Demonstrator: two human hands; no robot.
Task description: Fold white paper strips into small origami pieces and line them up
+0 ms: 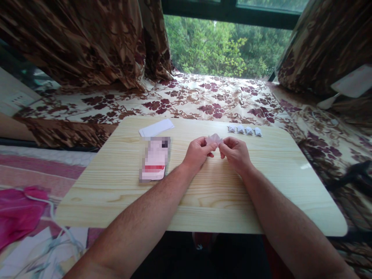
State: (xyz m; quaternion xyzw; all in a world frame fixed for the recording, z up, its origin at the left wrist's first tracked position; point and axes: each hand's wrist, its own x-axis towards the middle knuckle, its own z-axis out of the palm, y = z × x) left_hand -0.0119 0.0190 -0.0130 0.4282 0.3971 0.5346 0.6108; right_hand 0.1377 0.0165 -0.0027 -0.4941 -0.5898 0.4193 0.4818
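Note:
A small pale pink folded paper [214, 138] is held just above the light wooden table [203, 193], near its middle. My left hand [199, 152] pinches the paper's left side with thumb and fingers closed. My right hand [235, 152] pinches its right side the same way. Both forearms rest on the table. At the far right edge of the table lies a row of several small white folded paper pieces [244, 130].
A stack of white paper slips [156, 128] lies at the table's far left, with a pink and white phone-like object [155, 159] in front of it. A floral cloth [203, 97] and curtains sit behind, below a window. Pink fabric and cables [26, 209] lie at left.

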